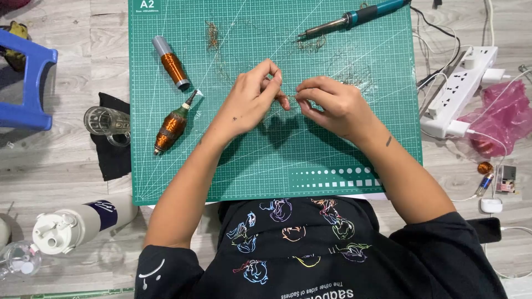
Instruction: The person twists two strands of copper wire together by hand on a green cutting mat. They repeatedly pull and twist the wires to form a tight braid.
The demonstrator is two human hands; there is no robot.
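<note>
Copper wire [287,99] is being pinched between left hand [250,102] and right hand [332,105] mid-mat [266,166]; short, taut grips are being favoured for clean twisting.

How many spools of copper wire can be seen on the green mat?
2: one upright-lying spool near the mat's upper left, one tapered spool below it. Another small coil lies off the mat, right.
</note>
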